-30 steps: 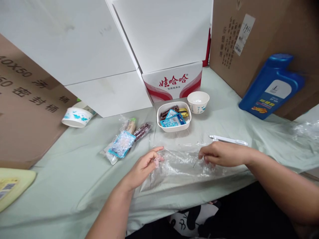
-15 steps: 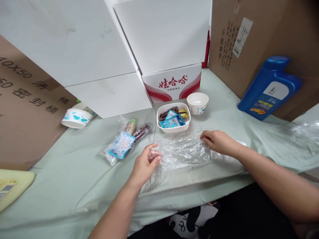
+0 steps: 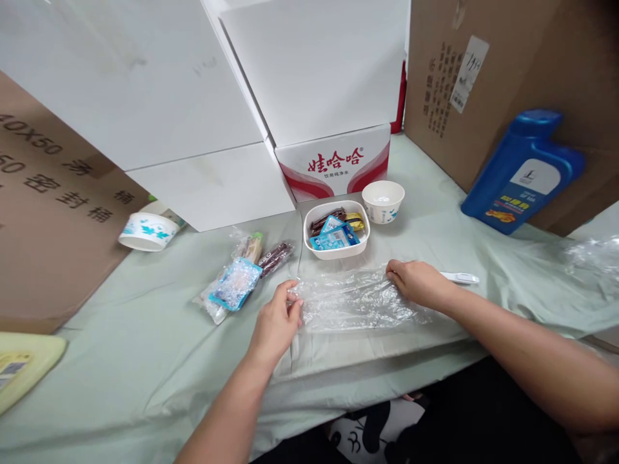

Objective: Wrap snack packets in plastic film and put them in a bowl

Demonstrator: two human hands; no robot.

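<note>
- Two hands hold the clear plastic [image 3: 345, 306]: your left hand [image 3: 275, 322], fingers loosely curled on it; your right hand [image 3: 418, 282], fingers pinched.
- It now lies flatter on the worktop [image 3: 169, 335], spread between them.

The plastic film [image 3: 355, 301] is clear with whitish glints; the cloth [image 3: 130, 348] is plain pale green. The tray [image 3: 338, 254] is white, its packets [image 3: 337, 240] blue, dark brown and yellow. The upright bowl [image 3: 384, 209] and the tipped bowl [image 3: 149, 231] are both white with blue-green patterns. The bottle [image 3: 510, 164] is deep blue, its label [image 3: 527, 187] white and blue with yellow lettering. The carton [image 3: 336, 164] is white with sweeping red bands and red characters. The right-hand box [image 3: 507, 71] is brown with dark print
</note>
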